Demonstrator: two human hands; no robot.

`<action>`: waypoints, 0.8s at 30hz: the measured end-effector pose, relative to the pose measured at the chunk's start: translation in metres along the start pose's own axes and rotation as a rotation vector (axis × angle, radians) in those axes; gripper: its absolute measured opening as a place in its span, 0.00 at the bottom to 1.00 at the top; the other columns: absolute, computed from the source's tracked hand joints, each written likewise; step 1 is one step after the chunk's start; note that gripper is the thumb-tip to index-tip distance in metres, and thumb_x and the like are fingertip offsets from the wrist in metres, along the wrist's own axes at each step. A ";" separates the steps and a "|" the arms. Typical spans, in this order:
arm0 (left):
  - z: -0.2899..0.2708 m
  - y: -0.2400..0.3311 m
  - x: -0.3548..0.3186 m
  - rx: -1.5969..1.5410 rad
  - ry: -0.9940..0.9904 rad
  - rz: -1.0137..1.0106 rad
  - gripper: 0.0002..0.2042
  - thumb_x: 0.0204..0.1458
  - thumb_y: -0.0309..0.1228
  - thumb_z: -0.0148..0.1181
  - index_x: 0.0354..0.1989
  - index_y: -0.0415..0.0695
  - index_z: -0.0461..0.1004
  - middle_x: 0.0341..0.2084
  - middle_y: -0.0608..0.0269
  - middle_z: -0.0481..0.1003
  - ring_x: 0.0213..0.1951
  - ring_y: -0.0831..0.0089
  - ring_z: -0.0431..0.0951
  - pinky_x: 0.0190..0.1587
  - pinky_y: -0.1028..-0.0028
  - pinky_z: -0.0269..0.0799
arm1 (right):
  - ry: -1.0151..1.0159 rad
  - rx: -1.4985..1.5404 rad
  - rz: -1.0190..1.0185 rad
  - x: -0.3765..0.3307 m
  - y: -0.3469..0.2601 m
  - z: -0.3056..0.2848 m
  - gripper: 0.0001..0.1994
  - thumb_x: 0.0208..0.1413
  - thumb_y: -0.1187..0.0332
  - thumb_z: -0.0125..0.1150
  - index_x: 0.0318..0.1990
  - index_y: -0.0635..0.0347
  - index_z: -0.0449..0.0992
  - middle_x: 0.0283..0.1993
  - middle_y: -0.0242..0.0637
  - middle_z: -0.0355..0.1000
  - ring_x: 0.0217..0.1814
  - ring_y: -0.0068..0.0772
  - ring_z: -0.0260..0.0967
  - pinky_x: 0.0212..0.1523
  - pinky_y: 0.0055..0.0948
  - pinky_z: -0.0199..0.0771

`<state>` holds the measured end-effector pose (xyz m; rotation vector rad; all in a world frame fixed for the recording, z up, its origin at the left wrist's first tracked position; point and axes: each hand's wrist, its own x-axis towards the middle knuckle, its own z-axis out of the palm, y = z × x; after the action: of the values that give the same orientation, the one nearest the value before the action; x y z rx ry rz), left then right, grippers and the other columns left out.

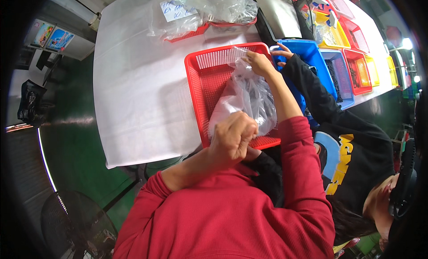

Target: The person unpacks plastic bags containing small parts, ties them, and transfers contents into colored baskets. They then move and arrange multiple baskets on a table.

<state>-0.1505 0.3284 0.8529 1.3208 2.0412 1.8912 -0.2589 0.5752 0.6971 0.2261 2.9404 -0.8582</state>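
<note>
Red ribbed sweater (223, 205) fills the foreground, on the near side of the red basket (191, 81). Beneath that basket, and spreading well to its left, is the white-covered table (138, 103). To the basket's right stands a co-worker in a black sweatshirt (356, 156), whose hand (283, 55) rests at the rim of a blue basket (307, 47) just beside the red one.

Inside the red basket, mostly in its right half, lies a clear plastic bag (256, 98). Its long axis runs from the far rim toward the near rim, narrow neck at the far end, wider body nearer the person; what it contains is hard to make out.

At the basket's far rim the right hand (258, 63) pinches the bag's neck. Over the near rim the left hand (234, 136) is clenched; whether plastic is caught in it, I cannot tell. Any coming move seems to turn on this: from the right-hand grip the body lies toward the person, so the left hand is closer to the body, the right to the neck.
</note>
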 end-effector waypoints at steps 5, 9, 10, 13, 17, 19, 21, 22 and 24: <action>-0.015 -0.018 0.008 0.226 0.135 -0.150 0.09 0.56 0.24 0.42 0.26 0.37 0.68 0.22 0.58 0.70 0.25 0.68 0.71 0.32 0.74 0.67 | -0.049 -0.572 0.040 -0.014 -0.047 -0.053 0.20 0.39 0.64 0.61 0.44 0.58 0.72 0.49 0.43 0.64 0.52 0.48 0.62 0.47 0.42 0.67; -0.033 -0.040 0.013 0.328 0.171 -0.037 0.08 0.55 0.27 0.47 0.32 0.37 0.73 0.36 0.57 0.71 0.44 0.65 0.68 0.48 0.70 0.61 | -0.184 0.050 -0.536 -0.089 -0.105 -0.102 0.31 0.33 0.68 0.68 0.51 0.59 0.67 0.61 0.47 0.56 0.61 0.47 0.54 0.61 0.37 0.52; -0.032 -0.043 0.013 0.343 0.179 -0.002 0.09 0.54 0.28 0.47 0.34 0.37 0.74 0.39 0.57 0.70 0.47 0.65 0.66 0.51 0.69 0.59 | -0.150 0.170 -0.579 -0.104 -0.116 -0.085 0.28 0.37 0.67 0.66 0.50 0.61 0.67 0.58 0.49 0.59 0.59 0.46 0.58 0.59 0.36 0.55; -0.031 -0.038 0.001 0.199 0.176 -0.059 0.12 0.54 0.30 0.49 0.44 0.39 0.72 0.49 0.54 0.65 0.56 0.60 0.57 0.57 0.65 0.53 | 0.047 0.472 -0.298 -0.125 -0.128 -0.003 0.18 0.49 0.63 0.58 0.45 0.65 0.70 0.41 0.53 0.71 0.45 0.42 0.70 0.46 0.35 0.67; -0.039 -0.074 -0.055 0.162 0.207 -0.206 0.21 0.51 0.36 0.55 0.51 0.37 0.63 0.50 0.46 0.62 0.54 0.53 0.61 0.54 0.63 0.58 | 0.281 0.654 -0.204 -0.142 -0.153 0.010 0.12 0.50 0.64 0.55 0.36 0.63 0.73 0.23 0.49 0.70 0.27 0.40 0.72 0.28 0.33 0.68; -0.043 -0.103 -0.099 0.355 0.062 -0.263 0.22 0.51 0.39 0.55 0.50 0.37 0.62 0.50 0.47 0.62 0.53 0.54 0.64 0.53 0.65 0.61 | 0.350 0.320 -0.304 -0.150 -0.159 0.005 0.11 0.47 0.66 0.56 0.36 0.64 0.73 0.24 0.48 0.71 0.27 0.42 0.72 0.28 0.35 0.69; -0.044 -0.089 -0.120 0.388 0.013 -0.465 0.27 0.47 0.42 0.59 0.50 0.37 0.60 0.48 0.45 0.63 0.50 0.52 0.66 0.52 0.63 0.62 | 0.415 0.128 -0.389 -0.160 -0.173 -0.011 0.12 0.42 0.70 0.58 0.37 0.65 0.73 0.25 0.47 0.72 0.28 0.48 0.71 0.29 0.39 0.70; -0.044 -0.080 -0.132 0.403 -0.012 -0.571 0.29 0.46 0.44 0.61 0.49 0.37 0.59 0.47 0.44 0.64 0.48 0.51 0.68 0.51 0.63 0.63 | 0.433 0.146 -0.353 -0.162 -0.172 -0.012 0.12 0.42 0.71 0.58 0.36 0.65 0.73 0.25 0.46 0.72 0.27 0.47 0.71 0.28 0.39 0.69; -0.044 -0.076 -0.148 0.423 0.018 -0.469 0.34 0.42 0.47 0.62 0.50 0.37 0.57 0.44 0.45 0.65 0.48 0.51 0.67 0.50 0.61 0.64 | 0.425 0.339 -0.254 -0.169 -0.175 -0.026 0.10 0.43 0.73 0.58 0.35 0.65 0.73 0.25 0.46 0.73 0.26 0.45 0.72 0.28 0.35 0.70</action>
<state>-0.1225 0.2135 0.7276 0.7667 2.5676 1.3267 -0.1214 0.4228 0.8303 0.0550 3.2327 -1.5192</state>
